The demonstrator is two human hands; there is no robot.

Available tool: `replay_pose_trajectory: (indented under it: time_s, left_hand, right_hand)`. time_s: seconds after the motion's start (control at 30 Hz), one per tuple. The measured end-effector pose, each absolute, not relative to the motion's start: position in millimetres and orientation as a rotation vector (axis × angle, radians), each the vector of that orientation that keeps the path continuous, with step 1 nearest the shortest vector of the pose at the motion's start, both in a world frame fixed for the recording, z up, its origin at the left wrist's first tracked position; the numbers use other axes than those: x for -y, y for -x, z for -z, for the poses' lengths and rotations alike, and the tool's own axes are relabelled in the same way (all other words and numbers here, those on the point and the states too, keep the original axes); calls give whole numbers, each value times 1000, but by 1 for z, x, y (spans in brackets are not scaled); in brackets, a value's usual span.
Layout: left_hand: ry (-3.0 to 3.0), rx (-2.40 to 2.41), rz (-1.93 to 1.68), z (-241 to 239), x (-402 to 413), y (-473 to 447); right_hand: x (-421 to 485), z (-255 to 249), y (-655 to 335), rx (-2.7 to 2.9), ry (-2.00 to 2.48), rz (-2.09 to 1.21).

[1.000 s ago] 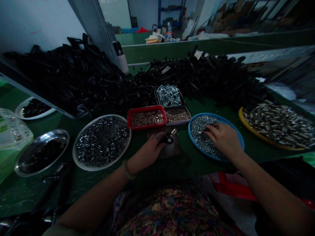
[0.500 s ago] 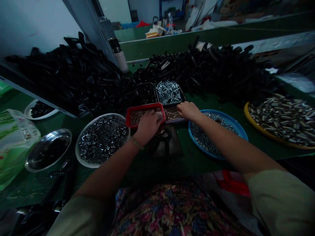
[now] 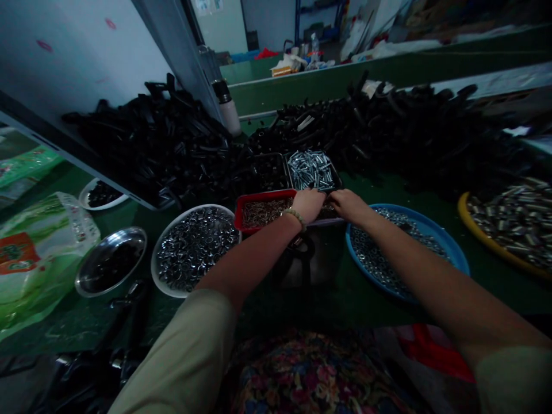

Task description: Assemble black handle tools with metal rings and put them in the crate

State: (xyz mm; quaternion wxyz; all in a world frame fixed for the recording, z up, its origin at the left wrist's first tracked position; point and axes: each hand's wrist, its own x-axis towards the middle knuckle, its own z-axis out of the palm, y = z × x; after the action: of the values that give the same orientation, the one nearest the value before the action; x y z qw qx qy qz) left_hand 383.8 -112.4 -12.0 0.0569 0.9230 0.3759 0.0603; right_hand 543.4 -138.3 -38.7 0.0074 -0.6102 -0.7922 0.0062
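Note:
My left hand (image 3: 309, 205), with a beaded bracelet on its wrist, reaches over the right end of a red tray (image 3: 239, 214) of thin copper-coloured pieces. Its fingers are curled together, their tips hidden. Close beside it, my right hand (image 3: 348, 206) is bent in a pinch above a low tray of small brownish parts (image 3: 330, 211), mostly covered by the hands. Whatever either hand holds is too small or hidden to name. Just behind them is a black tray of silvery screws or pins (image 3: 311, 169). In front, a dark flat block with a black ring-shaped part (image 3: 304, 253) lies on the table.
A white bowl of metal rings (image 3: 196, 247) and a steel bowl (image 3: 86, 282) stand left. To the right are a blue tray of nuts or washers (image 3: 459, 259) and a yellow tray (image 3: 466, 213) of metal cylinders. Black parts (image 3: 409, 126) are heaped behind; a bottle (image 3: 228, 112) stands there.
My left hand has moved right, out of the red tray, to beside my right hand. The right hand stays near the brownish parts. The whole view has shifted slightly.

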Motion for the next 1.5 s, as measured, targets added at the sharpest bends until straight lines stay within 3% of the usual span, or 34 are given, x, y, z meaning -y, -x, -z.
replay_pose_trajectory:
  time_s: [0.43, 0.8, 1.0, 1.17, 1.5]
  left_hand:
    - [-2192, -1018, -833, 6, 148, -325]
    - [-2468, -1084, -519, 3, 112, -384]
    - [-2282, -1051, -677, 1, 154, -323]
    - [-2179, -1173, -727, 30, 219, -265]
    - [-2710, -1196, -365, 40, 234, -264]
  right_hand:
    - [144, 31, -527, 2506, 1989, 79]
    - [142, 29, -539, 2394, 2065, 66]
    - [138, 33, -548, 2440, 1935, -35]
    - [138, 31, -547, 2431, 1903, -108]
    - [159, 18, -533, 2244, 1937, -106]
